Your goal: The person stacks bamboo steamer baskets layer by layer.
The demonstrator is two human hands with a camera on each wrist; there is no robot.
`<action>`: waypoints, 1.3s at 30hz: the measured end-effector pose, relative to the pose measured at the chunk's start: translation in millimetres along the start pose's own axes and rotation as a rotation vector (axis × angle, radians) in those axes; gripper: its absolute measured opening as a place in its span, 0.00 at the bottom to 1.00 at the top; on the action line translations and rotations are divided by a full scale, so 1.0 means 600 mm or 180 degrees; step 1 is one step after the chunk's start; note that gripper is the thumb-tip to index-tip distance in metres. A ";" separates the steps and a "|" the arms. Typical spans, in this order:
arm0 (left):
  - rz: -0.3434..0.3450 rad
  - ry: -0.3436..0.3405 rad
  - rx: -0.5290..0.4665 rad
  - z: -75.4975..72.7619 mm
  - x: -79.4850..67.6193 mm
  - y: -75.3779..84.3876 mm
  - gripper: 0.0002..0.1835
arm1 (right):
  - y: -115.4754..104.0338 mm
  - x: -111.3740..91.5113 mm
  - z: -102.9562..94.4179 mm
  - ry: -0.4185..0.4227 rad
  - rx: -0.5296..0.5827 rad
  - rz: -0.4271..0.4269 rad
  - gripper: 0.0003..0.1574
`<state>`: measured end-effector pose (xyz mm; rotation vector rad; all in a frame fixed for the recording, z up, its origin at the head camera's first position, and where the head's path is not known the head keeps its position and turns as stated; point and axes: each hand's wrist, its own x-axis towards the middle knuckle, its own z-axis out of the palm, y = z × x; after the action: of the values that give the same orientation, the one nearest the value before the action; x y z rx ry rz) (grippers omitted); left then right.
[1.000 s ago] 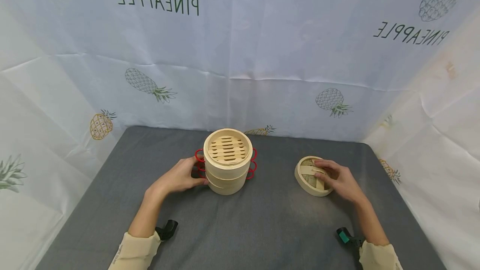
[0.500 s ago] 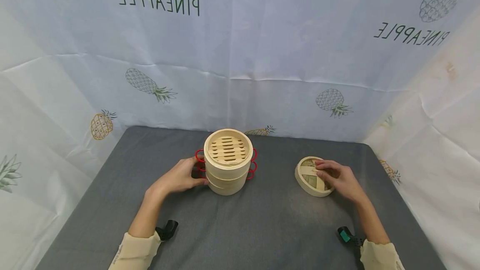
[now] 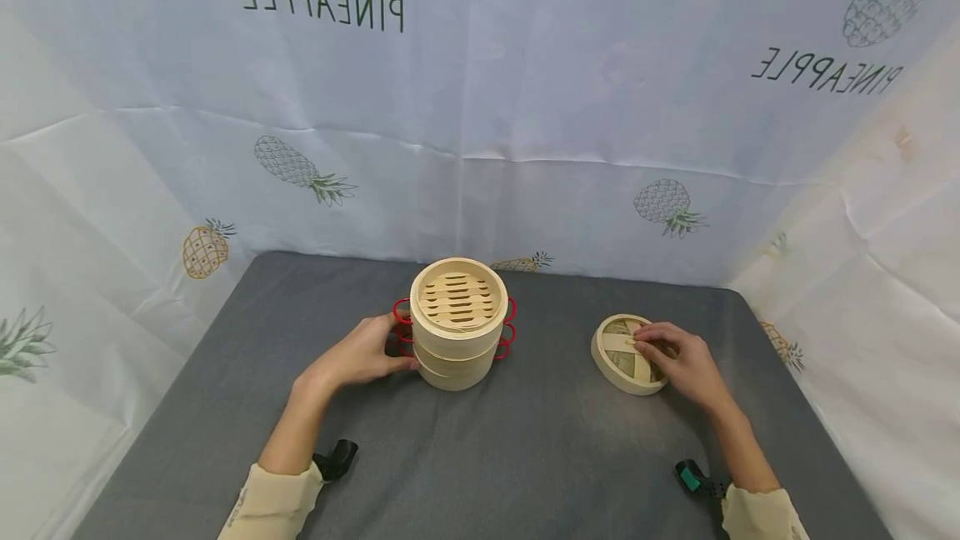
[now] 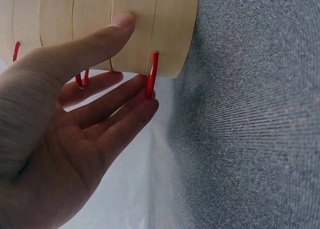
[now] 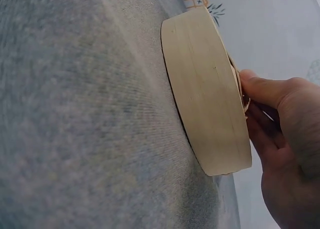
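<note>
A stack of round bamboo steamer baskets (image 3: 452, 357) with red side handles (image 3: 506, 342) stands left of centre on the table in the head view. My left hand (image 3: 360, 350) grips its left side low down. In the left wrist view the thumb (image 4: 107, 39) lies along the wall and the other fingers reach behind, by a red handle (image 4: 152, 74). To the right, the round bamboo steamer lid (image 3: 618, 357) sits flat on the table, its woven strips facing up. My right hand (image 3: 686, 365) pinches the lid's top near the middle. The right wrist view shows the lid's side wall (image 5: 205, 89).
A dark grey cloth covers the table (image 3: 525, 457). Behind it and at both sides hangs a pale curtain (image 3: 540, 90) printed with pineapples. The stack's top basket (image 3: 459, 302) is uncovered, showing its slatted floor.
On the lid, my right thumb and fingers have drawn closer together near the middle. My left hand and the steamer stack have stayed in place.
</note>
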<state>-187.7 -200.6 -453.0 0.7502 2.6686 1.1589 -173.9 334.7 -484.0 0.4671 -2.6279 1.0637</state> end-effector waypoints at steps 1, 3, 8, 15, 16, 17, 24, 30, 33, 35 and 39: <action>0.0003 -0.0001 0.0006 0.000 0.000 0.000 0.31 | 0.002 0.000 0.000 0.0015 -0.0034 -0.0013 0.07; 0.0011 -0.0002 0.0016 0.001 0.000 0.000 0.31 | 0.006 0.000 0.001 0.0031 -0.0082 -0.0044 0.06; 0.0031 -0.0004 -0.0001 0.003 0.001 -0.001 0.31 | 0.008 -0.001 0.001 0.0068 -0.0131 -0.0145 0.06; 0.0020 0.0006 -0.0002 0.004 0.001 0.002 0.31 | 0.003 -0.001 0.000 0.0088 -0.0142 -0.0242 0.07; 0.0025 0.0007 0.0004 0.003 0.001 0.002 0.31 | 0.002 -0.001 -0.001 0.0090 -0.0154 -0.0247 0.07; 0.0024 0.0008 0.0000 0.003 0.001 0.002 0.31 | 0.001 -0.001 -0.001 0.0083 -0.0161 -0.0248 0.07; 0.0040 0.0000 0.0002 0.001 0.001 -0.001 0.31 | 0.000 0.005 -0.005 0.0087 -0.0277 -0.0321 0.07; 0.0032 0.0001 -0.0012 0.002 -0.001 -0.002 0.31 | -0.016 0.012 -0.010 0.0085 -0.0219 -0.0344 0.08; 0.0027 0.0004 -0.0008 0.002 -0.001 -0.002 0.32 | -0.027 0.015 -0.013 0.0083 -0.0200 -0.0342 0.08; 0.0024 0.0006 -0.0011 0.002 -0.001 -0.001 0.32 | -0.033 0.018 -0.016 0.0079 -0.0200 -0.0364 0.08; 0.0024 0.0004 -0.0011 0.001 0.000 -0.001 0.32 | -0.042 0.024 -0.020 0.0098 -0.0210 -0.0449 0.09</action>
<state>-187.6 -200.3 -453.8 0.7598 2.6665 1.1658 -175.7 323.5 -454.7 0.6065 -2.5517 0.9301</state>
